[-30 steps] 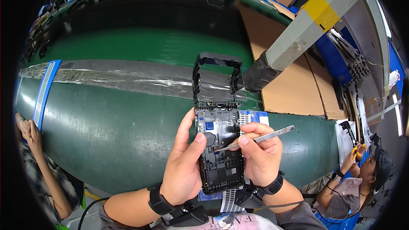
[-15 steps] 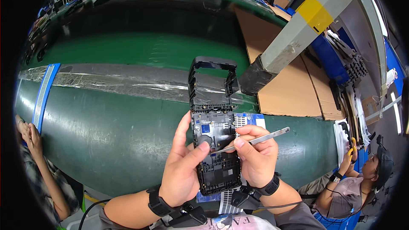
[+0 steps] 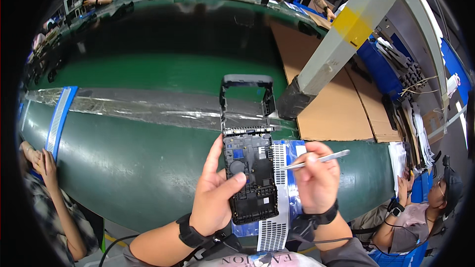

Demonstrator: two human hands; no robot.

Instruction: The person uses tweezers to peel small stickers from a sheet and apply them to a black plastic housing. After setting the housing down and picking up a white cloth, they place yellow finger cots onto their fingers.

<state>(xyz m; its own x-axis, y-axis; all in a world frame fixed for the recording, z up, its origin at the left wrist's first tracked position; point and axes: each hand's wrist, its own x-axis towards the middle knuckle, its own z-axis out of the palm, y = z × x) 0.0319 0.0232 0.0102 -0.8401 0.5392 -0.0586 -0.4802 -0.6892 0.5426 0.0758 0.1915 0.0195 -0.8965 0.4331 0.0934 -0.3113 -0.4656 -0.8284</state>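
My left hand (image 3: 212, 198) grips a black plastic device housing (image 3: 255, 175) along its left side, the thumb lying across its face. An open rectangular frame forms the upper part of this housing; ribs, brass-coloured dots and a small blue square show on the lower part. In my right hand (image 3: 320, 180) is a pair of metal tweezers (image 3: 332, 156), pinched between the fingers with the tips pointing left. Those tips are over a white sheet with rows of small dark pieces (image 3: 273, 232), to the right of the housing. Whether the tips hold anything is too small to tell.
Under the sheet lies a blue board (image 3: 298, 149) on the green table (image 3: 138, 163). A grey post (image 3: 346, 44) with a yellow band rises beside brown cardboard (image 3: 336, 109). Co-workers sit left, right and across; a blue strip (image 3: 62, 118) lies near the left one.
My right hand has moved the tweezers off the housing, rightward to the sheet. More of the sheet now shows. My left hand still holds the housing; the view has shifted slightly.
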